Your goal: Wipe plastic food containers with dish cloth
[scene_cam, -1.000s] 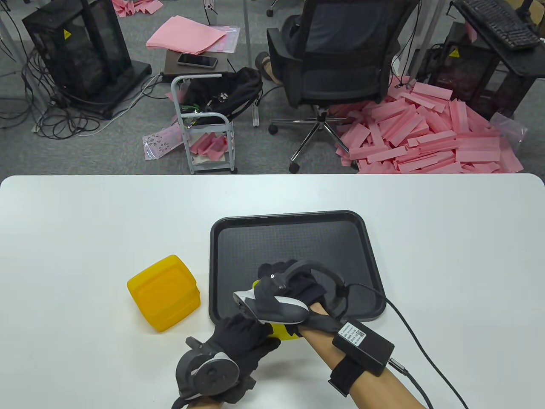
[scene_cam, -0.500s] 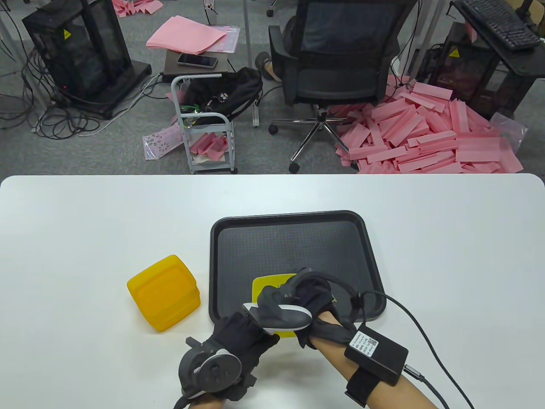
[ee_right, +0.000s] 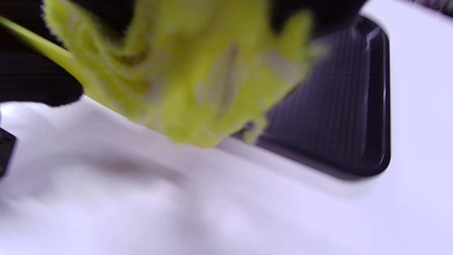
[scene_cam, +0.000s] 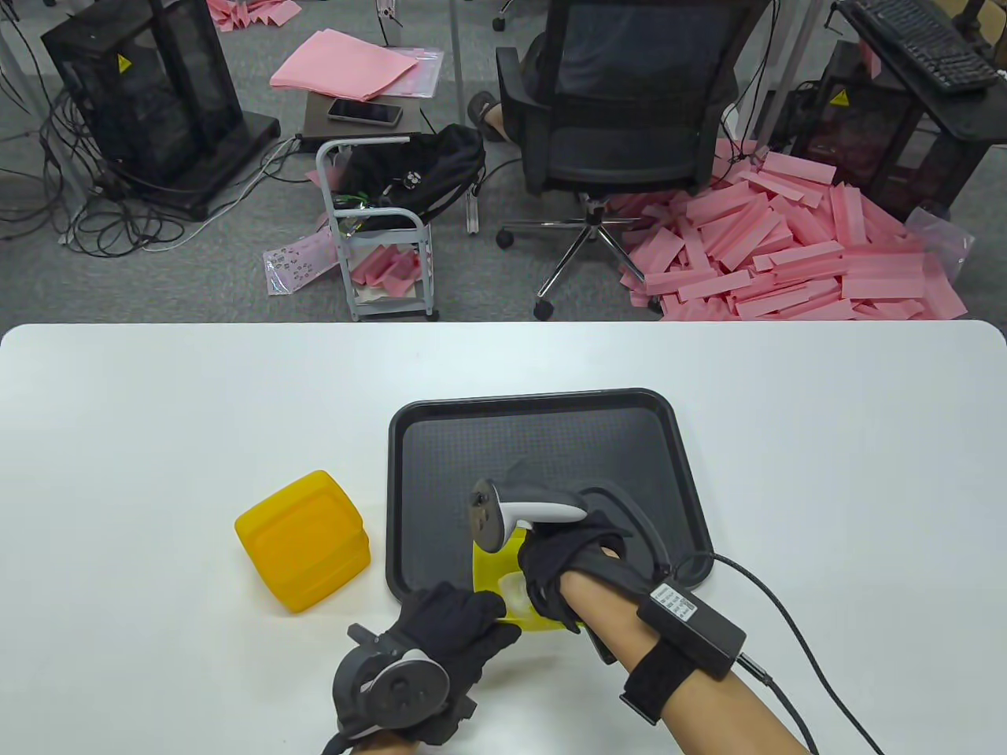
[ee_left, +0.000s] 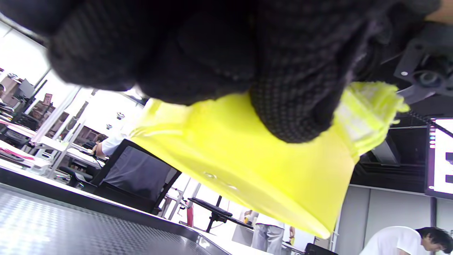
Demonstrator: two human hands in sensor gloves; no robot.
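**Yellow lid held over the tray's near edge, cloth pressed on it**

I see my left hand (scene_cam: 452, 629) at the near edge of the tabletop (scene_cam: 157, 409), its fingers (ee_left: 290, 106) curled round the near edge of a flat yellow container lid (scene_cam: 496, 562). The lid is thin, glossy, bright yellow and slightly translucent, with rounded corners; it is tilted and sits over the near-left corner of the black tray (scene_cam: 551, 440). My right hand (scene_cam: 566, 562) lies on top of the lid and clenches a yellow-green dish cloth (ee_right: 191, 78), fuzzy with pale stripes, bunched against the lid surface. A second yellow container (scene_cam: 303, 543), a box with rounded corners and a darker orange-yellow colour, stands on the tabletop just left of the tray, apart from both hands.
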